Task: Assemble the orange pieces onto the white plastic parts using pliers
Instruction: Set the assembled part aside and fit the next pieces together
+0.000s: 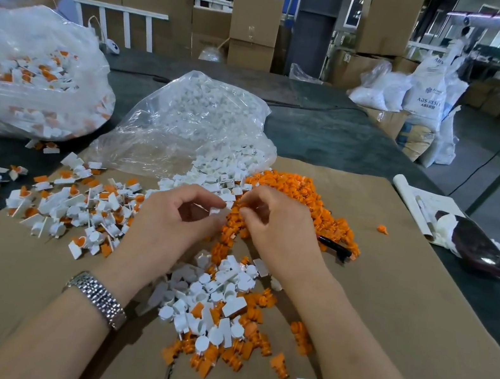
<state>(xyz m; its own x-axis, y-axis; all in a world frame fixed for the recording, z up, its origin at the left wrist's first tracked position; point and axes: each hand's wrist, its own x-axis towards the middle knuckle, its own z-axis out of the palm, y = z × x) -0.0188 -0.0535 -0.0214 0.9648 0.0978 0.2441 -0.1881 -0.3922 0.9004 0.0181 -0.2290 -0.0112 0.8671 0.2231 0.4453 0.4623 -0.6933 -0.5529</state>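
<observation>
Left hand [183,211] pinches white part [216,211]; right hand [272,223] pinches orange piece [236,209].

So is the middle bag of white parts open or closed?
Open: the bag mouth gapes toward the person, and white parts spill onto the cardboard.

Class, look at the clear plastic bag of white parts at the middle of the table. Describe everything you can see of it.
The clear plastic bag is thin, crinkled and glossy, and slumps on its side on the dark table. It is full of small white plastic parts. Its open mouth faces the person and rests on the brown cardboard sheet, where white parts spill out beside the orange pieces. Neither hand touches it.
</observation>
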